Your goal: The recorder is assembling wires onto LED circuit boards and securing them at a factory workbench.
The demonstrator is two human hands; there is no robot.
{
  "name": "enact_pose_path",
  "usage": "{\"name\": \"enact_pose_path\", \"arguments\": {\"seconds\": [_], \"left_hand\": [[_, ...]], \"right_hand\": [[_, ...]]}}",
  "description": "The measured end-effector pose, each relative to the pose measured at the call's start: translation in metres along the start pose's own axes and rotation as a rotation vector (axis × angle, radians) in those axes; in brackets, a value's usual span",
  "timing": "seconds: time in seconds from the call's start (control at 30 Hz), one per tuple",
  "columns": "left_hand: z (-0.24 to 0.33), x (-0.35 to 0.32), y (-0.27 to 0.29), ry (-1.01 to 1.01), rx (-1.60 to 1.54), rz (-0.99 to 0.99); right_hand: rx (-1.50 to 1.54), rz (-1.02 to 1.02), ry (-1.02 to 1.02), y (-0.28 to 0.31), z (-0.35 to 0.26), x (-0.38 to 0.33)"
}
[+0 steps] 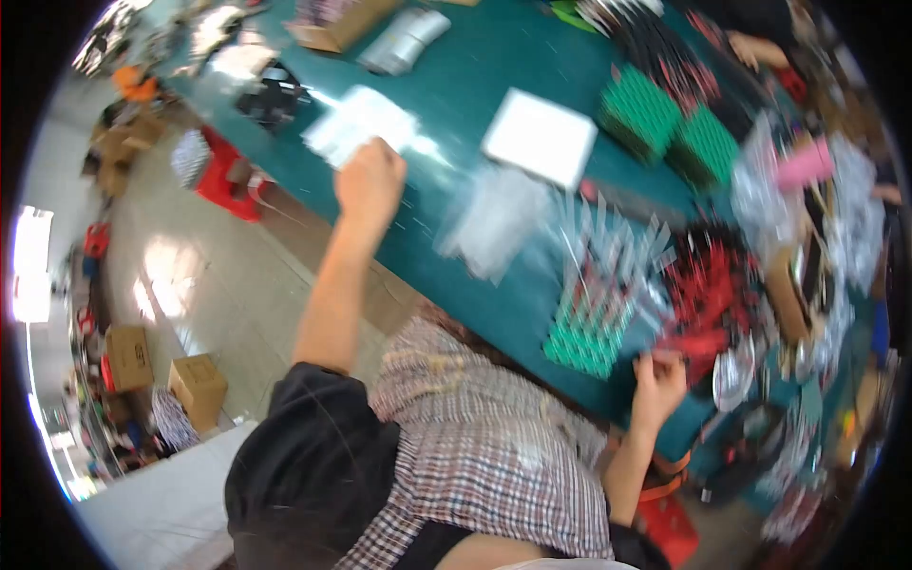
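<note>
The left arm is stretched far out over the green table [475, 66]. It is long and almost straight. The left hand [369, 180] is curled up and pinches a white packet [359, 123]. The packet looks thin, flat and shiny, but it is blurry. It lies on the table just past the fingers. The right arm is bent at the elbow and stays close to the body. The right hand [657, 375] sits at the near edge of the table, with its fingers bent. It touches a red pile [708, 290] of small things; I cannot tell if it grips any. Next to it is a green block [589, 332] full of little squares, with clear sticks poking up. A flat white square [540, 138] lies farther back.
</note>
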State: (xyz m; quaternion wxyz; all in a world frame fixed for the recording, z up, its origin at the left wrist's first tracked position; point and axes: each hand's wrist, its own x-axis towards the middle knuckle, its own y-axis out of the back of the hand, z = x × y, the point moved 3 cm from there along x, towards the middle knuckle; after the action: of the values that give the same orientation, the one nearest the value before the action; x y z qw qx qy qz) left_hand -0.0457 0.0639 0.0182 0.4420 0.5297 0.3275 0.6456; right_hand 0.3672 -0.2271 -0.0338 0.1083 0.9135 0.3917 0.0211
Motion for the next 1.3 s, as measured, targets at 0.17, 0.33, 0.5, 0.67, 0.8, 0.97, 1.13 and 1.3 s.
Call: {"name": "enact_pose_path", "arguments": {"seconds": [0.17,0.33,0.5,0.67,0.8,0.97,1.13,1.3], "left_hand": [[0.029,-0.022,0.005,0.041,-0.337,-0.393],[0.063,-0.039,-0.016,0.113,-0.463,-0.678],[0.066,-0.043,-0.015,0.129,-0.465,-0.718],[0.063,-0.043,0.002,0.098,-0.511,-0.56],[0.067,-0.051,0.023,0.285,-0.8,-0.576],[0.096,-0.075,0.05,0.185,-0.955,-0.607],[0.122,-0.116,0.05,0.123,-1.154,-0.642],[0.134,-0.143,0.036,-0.122,-0.85,-0.631]], "right_hand": [[0.105,-0.096,-0.028,-0.031,-0.03,0.001],[0.097,-0.1,-0.041,-0.033,-0.018,-0.006],[0.082,-0.099,-0.047,-0.032,-0.017,-0.012],[0.088,-0.103,-0.06,-0.035,-0.02,-0.012],[0.074,-0.091,-0.035,-0.036,-0.024,-0.011],[0.06,-0.089,-0.031,-0.037,-0.022,-0.011],[0.051,-0.093,-0.03,-0.036,-0.021,-0.012],[0.053,-0.087,-0.017,-0.037,-0.023,-0.011]]}}
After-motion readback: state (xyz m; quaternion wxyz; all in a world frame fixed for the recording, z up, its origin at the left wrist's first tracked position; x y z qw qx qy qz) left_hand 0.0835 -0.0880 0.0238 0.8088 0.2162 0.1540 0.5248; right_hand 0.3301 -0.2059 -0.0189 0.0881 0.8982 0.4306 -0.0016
